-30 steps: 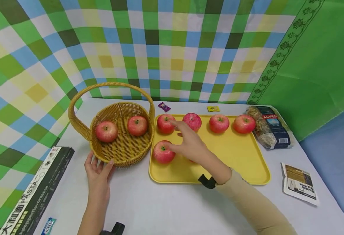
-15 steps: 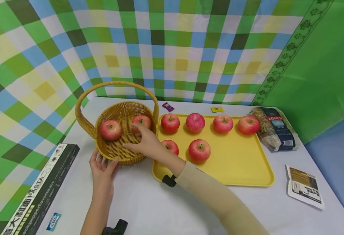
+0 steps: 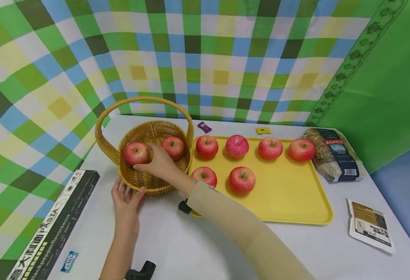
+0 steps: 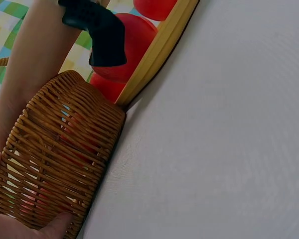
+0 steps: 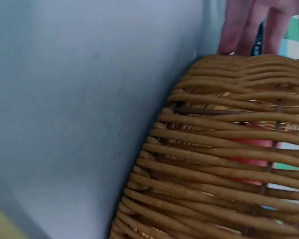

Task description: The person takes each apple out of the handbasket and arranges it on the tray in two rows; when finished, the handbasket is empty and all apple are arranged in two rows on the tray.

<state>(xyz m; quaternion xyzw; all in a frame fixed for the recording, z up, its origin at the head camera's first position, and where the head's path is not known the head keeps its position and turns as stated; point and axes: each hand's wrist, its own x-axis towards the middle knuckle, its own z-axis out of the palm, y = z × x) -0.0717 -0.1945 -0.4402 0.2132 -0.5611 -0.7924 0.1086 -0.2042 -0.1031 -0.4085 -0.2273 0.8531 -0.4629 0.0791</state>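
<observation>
"What do you have on the hands?"

"On my feed, the left hand is at the near side of the wicker basket, thumb and fingers spread against its outer wall. The right hand reaches inside."

"Is the right one gripping?"

"Its thumb and fingers are at the right side of the leftmost apple, low in the basket. I can't tell from here whether they grip it."

"And the rest?"

"I see a second apple in the basket, on the right. Six more apples sit on the yellow tray beside it on the white counter: four behind, two in front."
</observation>
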